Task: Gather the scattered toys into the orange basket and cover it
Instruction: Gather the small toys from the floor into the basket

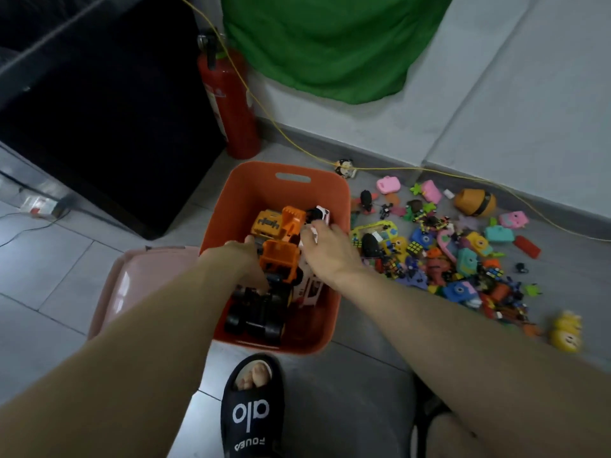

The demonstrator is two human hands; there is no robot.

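Left hand (pixel 246 259) grip hidden behind orange truck (pixel 281 259), yellow toy (pixel 567 330) blurred, forearms cut off by frame edge

Trucks (pixel 277 259) lie in the basket (pixel 231 200); lid (pixel 132 282) left, toys (pixel 463 256) right.

You've got an orange basket (pixel 337 200) with orange diggers (pixel 281 226) riding on black wheels, plus a white toy car (pixel 322 213) tucked on its right side. Left of it sits a pale pink lid (pixel 132 279). On the grey tile floor (pixel 49 259) to the right, the toy pile (pixel 446 252) is a riot: pink, teal, blue, yellow, red, green. A yellow toy (pixel 567 330) sits at the near right. Far back you see a red extinguisher (pixel 231 104), green cloth (pixel 330 44) and a yellow cable (pixel 291 143). Your slipper (pixel 253 408) is black with white lettering.
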